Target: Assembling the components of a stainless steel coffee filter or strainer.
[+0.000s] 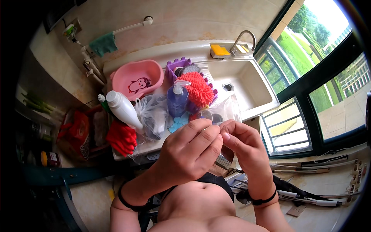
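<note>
My left hand (193,149) and my right hand (245,147) meet in front of my body, above the counter's near edge. Both have their fingers bent and their tips pinched close together. Between and below them shows a shiny silvery thing (222,163) with a finely patterned surface. Its upper part is hidden by my fingers, and its kind cannot be made out. Just beyond my fingertips lies a clear plastic bag (228,109). A blue pump bottle (177,101) and a red chenille wash mitt (196,89) stand farther back.
A pink basin (137,71), a purple basket (179,63), a white bottle (123,110) and red gloves (121,138) crowd the counter on the left. To the right is a white sink (247,81) with a curved tap (243,34), beside the window.
</note>
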Tool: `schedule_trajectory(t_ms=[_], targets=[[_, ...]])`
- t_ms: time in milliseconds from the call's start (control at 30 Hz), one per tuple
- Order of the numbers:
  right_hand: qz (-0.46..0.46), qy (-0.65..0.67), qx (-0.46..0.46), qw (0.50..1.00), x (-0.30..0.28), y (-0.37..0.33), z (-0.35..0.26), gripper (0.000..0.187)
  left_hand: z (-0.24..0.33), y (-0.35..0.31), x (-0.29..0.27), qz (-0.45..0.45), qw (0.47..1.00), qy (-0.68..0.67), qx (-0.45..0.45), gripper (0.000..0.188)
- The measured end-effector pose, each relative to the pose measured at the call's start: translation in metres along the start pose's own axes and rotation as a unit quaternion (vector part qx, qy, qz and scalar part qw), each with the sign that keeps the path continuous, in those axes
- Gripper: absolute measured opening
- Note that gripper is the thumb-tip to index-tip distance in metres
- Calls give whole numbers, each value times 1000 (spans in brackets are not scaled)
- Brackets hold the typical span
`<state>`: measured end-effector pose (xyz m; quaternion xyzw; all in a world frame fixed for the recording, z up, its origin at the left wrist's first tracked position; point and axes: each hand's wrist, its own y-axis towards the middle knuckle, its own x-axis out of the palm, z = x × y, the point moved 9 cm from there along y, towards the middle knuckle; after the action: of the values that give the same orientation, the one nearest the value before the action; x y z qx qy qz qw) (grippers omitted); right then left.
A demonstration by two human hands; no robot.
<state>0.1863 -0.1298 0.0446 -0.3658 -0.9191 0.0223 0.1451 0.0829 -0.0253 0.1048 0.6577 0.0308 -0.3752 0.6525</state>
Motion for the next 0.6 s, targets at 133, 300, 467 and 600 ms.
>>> schedule_trajectory(t_ms=[133, 300, 467, 600], targets=[[-38, -40, 34, 998, -1, 10, 8, 25, -1, 2, 0, -14, 1000, -28, -1, 25], [-57, 14, 100, 993, -5, 12, 20, 28, -1, 6, -2, -25, 997, -72, -3, 25], [-68, 36, 101, 992, 5, 15, 20, 26, 1, 2, -2, -31, 998, -50, 4, 21], [-83, 11, 57, 995, 5, 14, 15, 24, 1, 0, -3, -26, 999, -30, 3, 21]])
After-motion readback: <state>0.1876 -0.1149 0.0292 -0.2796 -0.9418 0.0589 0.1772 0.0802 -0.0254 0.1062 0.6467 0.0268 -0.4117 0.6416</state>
